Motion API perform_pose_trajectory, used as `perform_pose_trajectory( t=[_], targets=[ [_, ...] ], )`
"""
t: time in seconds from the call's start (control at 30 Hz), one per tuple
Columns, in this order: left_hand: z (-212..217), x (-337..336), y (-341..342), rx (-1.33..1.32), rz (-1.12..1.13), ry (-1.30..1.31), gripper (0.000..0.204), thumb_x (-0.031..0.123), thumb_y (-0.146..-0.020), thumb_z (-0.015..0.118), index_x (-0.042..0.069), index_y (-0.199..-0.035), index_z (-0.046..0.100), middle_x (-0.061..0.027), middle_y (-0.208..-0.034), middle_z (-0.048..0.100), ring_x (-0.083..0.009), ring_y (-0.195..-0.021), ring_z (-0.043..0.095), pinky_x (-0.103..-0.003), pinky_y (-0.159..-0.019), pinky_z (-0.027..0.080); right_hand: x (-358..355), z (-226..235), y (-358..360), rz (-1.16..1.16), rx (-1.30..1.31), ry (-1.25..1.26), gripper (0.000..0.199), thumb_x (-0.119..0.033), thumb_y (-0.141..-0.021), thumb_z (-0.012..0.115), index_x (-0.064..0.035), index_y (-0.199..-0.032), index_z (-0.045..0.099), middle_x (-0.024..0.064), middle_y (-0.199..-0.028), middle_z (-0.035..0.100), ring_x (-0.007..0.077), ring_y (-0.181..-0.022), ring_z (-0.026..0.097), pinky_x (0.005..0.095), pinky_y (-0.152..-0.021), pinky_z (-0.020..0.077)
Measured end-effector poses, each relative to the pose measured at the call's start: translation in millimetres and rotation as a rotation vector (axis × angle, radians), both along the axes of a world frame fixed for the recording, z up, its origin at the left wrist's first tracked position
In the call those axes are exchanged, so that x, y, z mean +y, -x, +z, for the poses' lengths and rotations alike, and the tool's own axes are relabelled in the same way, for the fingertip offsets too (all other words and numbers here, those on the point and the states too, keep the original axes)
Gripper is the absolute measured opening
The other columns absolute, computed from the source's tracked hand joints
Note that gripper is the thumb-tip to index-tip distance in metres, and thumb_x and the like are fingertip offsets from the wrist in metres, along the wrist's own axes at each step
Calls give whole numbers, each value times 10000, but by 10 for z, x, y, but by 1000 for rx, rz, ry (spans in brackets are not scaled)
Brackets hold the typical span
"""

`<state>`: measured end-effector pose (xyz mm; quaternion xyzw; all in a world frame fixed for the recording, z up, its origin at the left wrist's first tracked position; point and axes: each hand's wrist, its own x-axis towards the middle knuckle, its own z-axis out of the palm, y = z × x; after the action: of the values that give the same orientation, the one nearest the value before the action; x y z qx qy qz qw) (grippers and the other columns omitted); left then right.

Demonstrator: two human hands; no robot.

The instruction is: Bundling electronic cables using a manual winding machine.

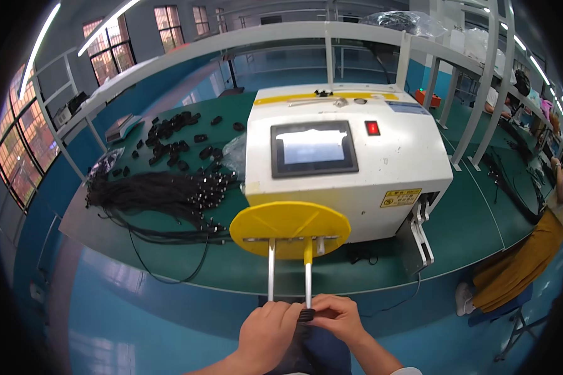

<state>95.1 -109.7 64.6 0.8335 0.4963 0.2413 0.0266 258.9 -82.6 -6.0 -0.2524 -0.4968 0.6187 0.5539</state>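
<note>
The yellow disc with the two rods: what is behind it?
Around the yellow disc, the white machine shows above and to the right, the green tabletop to the left and below. The disc covers whatever lies directly behind it, including any joint.

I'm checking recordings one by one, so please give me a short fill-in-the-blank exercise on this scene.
The left hand and right hand hold a small item coloured ____.
The round disc in front of the white machine is coloured ____.
The cable bundle nearest the disc lies to its ____.
The tabletop is coloured ____.

Missing words: black; yellow; left; green.
</note>
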Motion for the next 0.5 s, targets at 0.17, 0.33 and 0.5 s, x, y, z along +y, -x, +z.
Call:
perform_pose_trajectory(
  t=[0.17, 0.33, 0.5],
  targets=[
    [-160, -235, 101, -519, 15, 313, 531, 40, -721, 693, 55, -1213, 495, -100, -984, 600, -228, -874, 619, -319, -778, 499, -194, 253, 26, 71, -317, -222, 94, 104, -754, 662, 54, -833, 666, 117, -879, 629, 186, -717, 643, 257, -645, 545],
    [-478, -55, 245, -1137, -136, 932, 682, -7, -725, 726, 27, -1322, 398, -82, -1065, 587, -217, -981, 603, -349, -826, 519, 53, 466, 109, 267, -443, 129, 88, 65, -756, 669, 46, -842, 675, 105, -832, 642, 161, -675, 639, 241, -571, 515],
    [-532, -102, 366, -1468, -237, 1257, 600, 18, -763, 696, 24, -1294, 417, -91, -1030, 597, -221, -926, 623, -377, -782, 558, -81, 390, 266, 150, -575, -95, 96, 4, -751, 684, 35, -841, 681, 73, -751, 645, 134, -695, 630, 258, -588, 490]
  ],
)
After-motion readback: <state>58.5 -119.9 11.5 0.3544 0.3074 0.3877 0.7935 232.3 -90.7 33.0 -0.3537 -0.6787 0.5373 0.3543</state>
